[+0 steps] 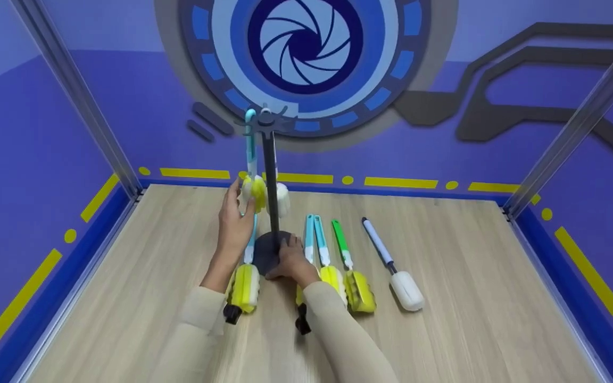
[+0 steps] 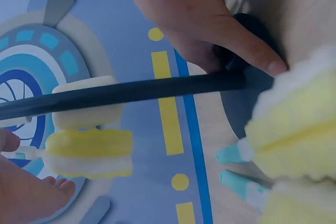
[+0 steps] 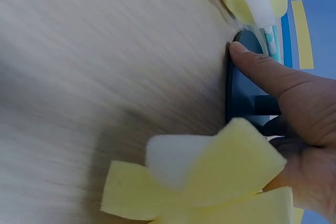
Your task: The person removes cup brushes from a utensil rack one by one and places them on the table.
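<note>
A dark stand (image 1: 270,170) with a round base and hooked top stands on the table. A bottle brush with a teal handle and yellow-white sponge head (image 1: 256,192) hangs from a hook. A white-headed brush (image 1: 282,201) hangs behind the pole. My left hand (image 1: 234,226) is beside the yellow-white head, thumb and fingers spread apart; in the left wrist view the sponge (image 2: 89,151) shows uncovered beyond the fingers. Low on the stand, my right hand (image 1: 293,263) holds the base (image 3: 244,82), its thumb on the base's rim and other fingers partly hidden near the pole.
On the table lie a teal-handled brush (image 1: 245,287) at left, teal-handled brushes (image 1: 321,242) partly under the right arm, a green-handled brush (image 1: 359,291) and a white-headed brush (image 1: 407,291) at right. Patterned panels (image 1: 381,154) and metal posts (image 1: 567,127) enclose the table.
</note>
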{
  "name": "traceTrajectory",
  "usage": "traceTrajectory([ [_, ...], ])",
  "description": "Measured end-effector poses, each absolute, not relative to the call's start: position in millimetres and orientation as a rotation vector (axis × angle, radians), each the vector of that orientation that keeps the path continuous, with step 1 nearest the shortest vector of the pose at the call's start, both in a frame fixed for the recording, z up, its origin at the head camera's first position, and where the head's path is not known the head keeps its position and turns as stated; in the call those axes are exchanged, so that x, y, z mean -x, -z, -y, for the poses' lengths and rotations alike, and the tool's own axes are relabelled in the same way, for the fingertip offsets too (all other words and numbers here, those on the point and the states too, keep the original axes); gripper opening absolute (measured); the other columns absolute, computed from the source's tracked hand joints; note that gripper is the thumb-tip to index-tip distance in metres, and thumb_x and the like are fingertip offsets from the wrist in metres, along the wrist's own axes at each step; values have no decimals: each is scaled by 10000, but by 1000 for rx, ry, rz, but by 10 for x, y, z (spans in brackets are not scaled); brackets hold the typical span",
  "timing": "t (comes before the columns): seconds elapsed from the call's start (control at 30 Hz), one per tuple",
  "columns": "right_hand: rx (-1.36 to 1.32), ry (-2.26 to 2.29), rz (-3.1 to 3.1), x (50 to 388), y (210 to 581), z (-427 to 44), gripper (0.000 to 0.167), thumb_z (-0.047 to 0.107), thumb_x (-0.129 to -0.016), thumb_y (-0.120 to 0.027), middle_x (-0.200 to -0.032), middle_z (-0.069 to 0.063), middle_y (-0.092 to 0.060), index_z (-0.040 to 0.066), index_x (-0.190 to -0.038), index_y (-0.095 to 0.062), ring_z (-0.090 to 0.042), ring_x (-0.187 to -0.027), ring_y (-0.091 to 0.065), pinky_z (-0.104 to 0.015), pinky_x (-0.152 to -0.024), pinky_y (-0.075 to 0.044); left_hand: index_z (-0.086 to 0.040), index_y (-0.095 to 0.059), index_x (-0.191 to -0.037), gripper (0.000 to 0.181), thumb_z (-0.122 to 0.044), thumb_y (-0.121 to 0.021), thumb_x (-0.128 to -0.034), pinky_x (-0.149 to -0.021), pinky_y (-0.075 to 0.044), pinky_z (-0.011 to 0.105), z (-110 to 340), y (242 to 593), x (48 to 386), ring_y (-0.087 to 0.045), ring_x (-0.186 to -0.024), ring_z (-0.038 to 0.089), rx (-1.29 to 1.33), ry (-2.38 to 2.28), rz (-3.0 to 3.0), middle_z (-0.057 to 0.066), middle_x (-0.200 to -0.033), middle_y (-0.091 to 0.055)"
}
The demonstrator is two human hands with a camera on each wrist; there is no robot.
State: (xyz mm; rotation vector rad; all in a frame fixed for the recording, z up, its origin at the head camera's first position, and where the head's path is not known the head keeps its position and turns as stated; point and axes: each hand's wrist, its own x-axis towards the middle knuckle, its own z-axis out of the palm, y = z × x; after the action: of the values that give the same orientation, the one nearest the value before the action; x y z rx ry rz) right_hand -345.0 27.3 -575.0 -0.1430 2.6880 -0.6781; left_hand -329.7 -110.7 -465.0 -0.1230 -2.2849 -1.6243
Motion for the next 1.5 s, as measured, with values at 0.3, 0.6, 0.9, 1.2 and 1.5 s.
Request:
traceTrajectory([
  [0.3, 135, 682, -2686, 3460, 5758, -267, 1117, 417, -770, -887, -1669, -222, -139, -1, -1590, -256, -353, -1539, -161, -457, -1206, -295, -141, -292, -1607, 615, -293, -540, -1065, -1182, -320, 493, 1100, 4531, 3451, -345, -1465, 297, 149, 1646, 2257, 118, -1602, -354],
  [0.6, 230, 712, -2685, 3460, 5770, -297, 1111, 387, -779, -885, -1649, -282, -136, -72, -1567, -249, -399, -1542, -112, -435, -1223, -257, -134, -387, -1561, 547, -272, -560, -1060, -1207, -290, 451, 1035, 4483, 3478, -376, -1463, 237, 205, 1711, 2220, 72, -1541, -474],
  [0.9, 165, 759, -2662, 3457, 5754, -296, 1110, 371, -773, -895, -1666, -244, -124, -26, -1585, -250, -374, -1548, -105, -452, -1219, -264, -60, -502, -1472, 456, -226, -577, -1054, -1116, -393, 478, 1058, 4422, 3522, -499, -1253, 293, 171, 1591, 2251, 130, -1334, -568],
  [1.2, 158, 749, -2685, 3452, 5754, -296, 1115, 378, -766, -898, -1657, -251, -145, -27, -1583, -255, -381, -1533, -154, -458, -1205, -296, 23, -543, -1412, 392, -157, -540, -1064, -996, -343, 485, 1053, 4452, 3545, -465, -1159, 360, 258, 1384, 2412, 186, -1202, -583],
  [1.5, 210, 723, -2696, 3464, 5767, -305, 1124, 386, -771, -890, -1648, -276, -144, -53, -1577, -241, -399, -1535, -138, -443, -1201, -305, 22, -647, -1150, 214, -134, -527, -1067, -913, -292, 452, 1071, 4474, 3544, -462, -1032, 337, 281, 1320, 2409, 173, -1074, -569],
])
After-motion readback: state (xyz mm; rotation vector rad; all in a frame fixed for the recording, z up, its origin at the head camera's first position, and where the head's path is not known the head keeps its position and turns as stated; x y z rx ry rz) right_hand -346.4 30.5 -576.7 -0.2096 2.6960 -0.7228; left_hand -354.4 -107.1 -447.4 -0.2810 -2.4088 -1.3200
